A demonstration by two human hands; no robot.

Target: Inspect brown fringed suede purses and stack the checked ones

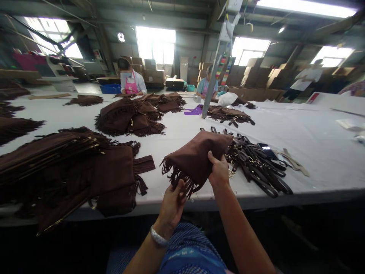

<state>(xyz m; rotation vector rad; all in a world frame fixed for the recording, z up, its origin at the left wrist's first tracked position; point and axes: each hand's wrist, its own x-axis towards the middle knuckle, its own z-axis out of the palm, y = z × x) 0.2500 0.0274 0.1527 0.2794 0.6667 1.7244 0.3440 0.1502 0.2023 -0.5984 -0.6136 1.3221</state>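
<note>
A brown fringed pouch [196,154] is held up just above the front of the white table, its fringe hanging toward the lower left. My right hand [219,169] grips its right side, thumb on top and the other fingers hidden beneath. At the lower fringe, my left hand [173,199] has its thumb and fingers closed on some strands. Close to the right hand lies a heap of dark straps [253,163] with gold-coloured metal clasps. Left of the pouch, a large pile of brown fringed bags [111,171] with gold zippers reaches over the table's front edge.
More brown fringed pieces [128,116] lie farther back. A metal post [212,83] rises from the table [313,152] beside a purple cloth [194,110]. A phone-like dark object [266,150] rests by the straps. Two people in pink aprons [131,85] sit across the table; another person [306,80] stands at right.
</note>
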